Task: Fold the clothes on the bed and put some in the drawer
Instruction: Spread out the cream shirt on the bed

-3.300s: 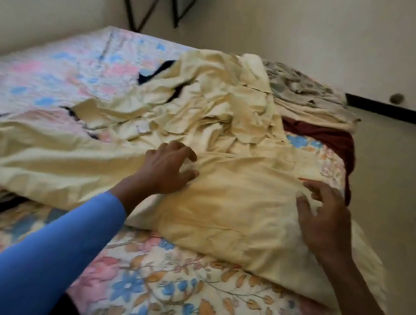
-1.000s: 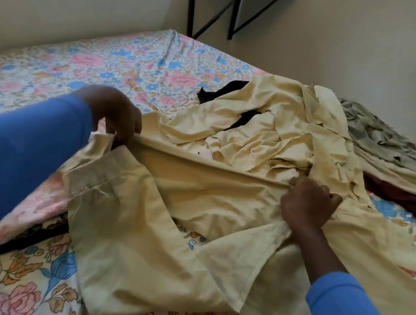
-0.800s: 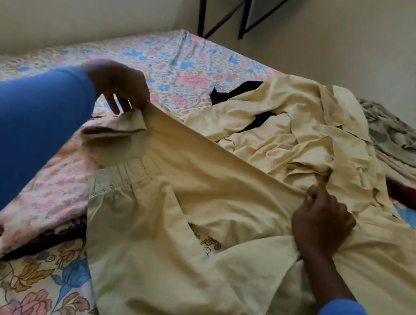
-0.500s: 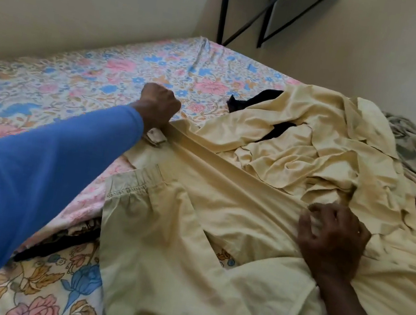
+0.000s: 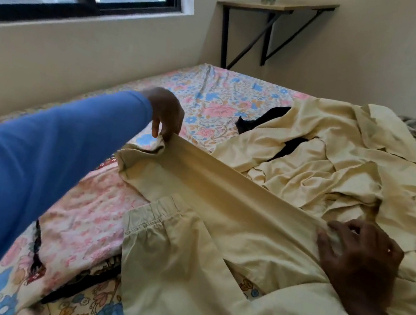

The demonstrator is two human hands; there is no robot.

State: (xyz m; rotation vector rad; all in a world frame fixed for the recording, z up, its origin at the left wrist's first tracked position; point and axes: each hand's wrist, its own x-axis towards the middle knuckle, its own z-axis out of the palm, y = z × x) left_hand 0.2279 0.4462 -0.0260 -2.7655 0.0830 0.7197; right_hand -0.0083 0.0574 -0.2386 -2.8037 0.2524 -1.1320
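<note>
The left hand (image 5: 166,113) pinches one end of a raised fold in the yellow garment (image 5: 213,185) and the right hand (image 5: 356,257) grips the other, both closed on cloth and well apart, with the ridge taut between them above the floral bed (image 5: 212,87). The left pinch looks thin: a slip would likely let the crease sag and go crooked. The left hand reaches far out, fingers pointing down; the right lies low, its wrist on the fabric.

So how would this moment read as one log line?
step: folding | left hand: pinches yellow garment edge | right hand: grips other end
</note>
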